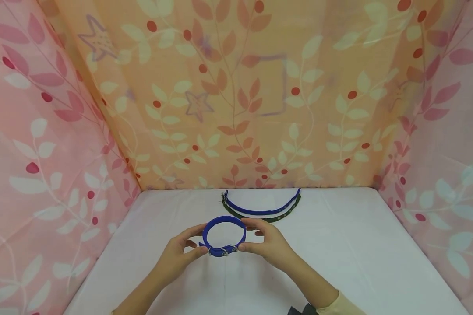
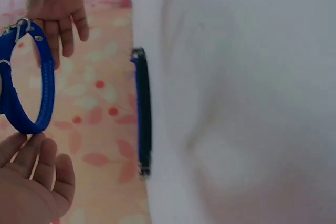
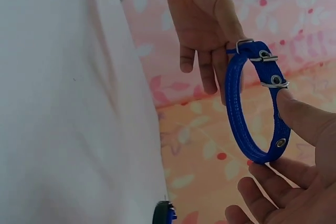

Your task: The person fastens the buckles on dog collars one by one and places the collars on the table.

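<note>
A blue pet collar (image 1: 225, 218), buckled into a ring, is held up above the white table between both hands. My left hand (image 1: 182, 250) pinches its left side, thumb near the buckle and fingers behind. On the opposite side my right hand (image 1: 271, 244) pinches it between thumb and fingers. In the right wrist view the collar (image 3: 234, 109) shows its metal buckle, a D-ring and eyelets, with the strap's tip poking out past the buckle. The left wrist view shows the stitched inside of the collar (image 2: 47, 85).
Behind the hands, a blue collar (image 1: 260, 212) and a dark green collar (image 1: 277, 218) lie unbuckled in curves near the far edge of the white table (image 1: 339, 253). Leaf-patterned cloth walls (image 1: 228, 87) stand at the back and both sides.
</note>
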Available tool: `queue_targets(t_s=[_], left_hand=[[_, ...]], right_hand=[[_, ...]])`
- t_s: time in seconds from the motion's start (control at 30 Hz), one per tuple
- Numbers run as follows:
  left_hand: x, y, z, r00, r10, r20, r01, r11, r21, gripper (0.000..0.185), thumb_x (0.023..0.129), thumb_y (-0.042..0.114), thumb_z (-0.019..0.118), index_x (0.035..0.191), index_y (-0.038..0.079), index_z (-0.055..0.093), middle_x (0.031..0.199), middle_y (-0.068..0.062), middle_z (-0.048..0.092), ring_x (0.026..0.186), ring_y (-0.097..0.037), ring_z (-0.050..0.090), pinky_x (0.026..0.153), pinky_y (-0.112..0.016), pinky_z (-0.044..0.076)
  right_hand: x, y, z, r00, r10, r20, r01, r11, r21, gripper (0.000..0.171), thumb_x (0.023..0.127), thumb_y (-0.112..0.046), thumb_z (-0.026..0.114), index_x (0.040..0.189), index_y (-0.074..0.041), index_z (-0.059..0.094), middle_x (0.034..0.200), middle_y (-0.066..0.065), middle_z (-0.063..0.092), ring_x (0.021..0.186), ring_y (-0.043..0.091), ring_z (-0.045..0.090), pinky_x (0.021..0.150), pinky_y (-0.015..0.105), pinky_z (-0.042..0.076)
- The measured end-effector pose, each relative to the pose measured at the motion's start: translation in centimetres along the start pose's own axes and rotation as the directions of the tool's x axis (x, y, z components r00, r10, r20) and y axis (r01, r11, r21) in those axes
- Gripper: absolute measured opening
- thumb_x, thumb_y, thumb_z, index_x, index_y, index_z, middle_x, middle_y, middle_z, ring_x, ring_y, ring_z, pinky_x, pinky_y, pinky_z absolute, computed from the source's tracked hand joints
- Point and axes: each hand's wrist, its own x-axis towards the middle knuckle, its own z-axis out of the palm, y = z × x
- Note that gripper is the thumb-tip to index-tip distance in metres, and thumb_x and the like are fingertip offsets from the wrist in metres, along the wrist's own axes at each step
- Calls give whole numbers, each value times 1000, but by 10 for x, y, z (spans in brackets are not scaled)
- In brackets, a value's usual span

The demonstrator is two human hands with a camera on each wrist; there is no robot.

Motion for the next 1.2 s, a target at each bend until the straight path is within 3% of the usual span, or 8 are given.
queue_targets(t_s=[0.2,0.33,0.57,0.87,1.2], left_hand=[[2,-26,-14,1000,14,4,-14,999,51,57,88,38,81,140,31,60,127,9,68,119,-18,60,93,-29,55],[5,-40,-22,999,40,12,-41,997,67,58,88,38,81,141,30,60,129,6,67,121,-23,60,94,-32,54],[15,-64,-36,998,-8,63,2,997,82,63,88,39,80,146,32,56,138,-6,64,126,-38,56,97,-44,51],[35,-93,-50,992,-30,126,18,996,92,61,91,29,79,148,27,56,142,-12,62,131,-37,54,96,-38,53],[60,-111,-63,982,-94,166,73,989,128,63,90,32,80,148,25,56,142,-14,60,115,-32,58,87,-34,51]], right_hand=[[16,6,22,1000,22,22,-21,1000,-12,70,80,-39,88,139,-15,61,135,1,65,126,26,56,108,60,41],[27,13,33,999,27,29,-26,999,-39,71,81,-40,88,140,-14,61,134,2,63,125,26,56,106,56,43],[44,25,55,999,38,13,-38,997,-64,72,81,-34,89,143,-12,59,134,5,62,124,31,57,96,49,55],[68,26,78,997,71,-42,-76,991,-113,73,78,-23,91,142,-7,59,133,10,63,122,34,58,99,50,52],[94,48,96,995,78,-65,-88,981,-175,72,77,-23,92,140,-6,60,131,9,67,117,31,61,101,50,50]])
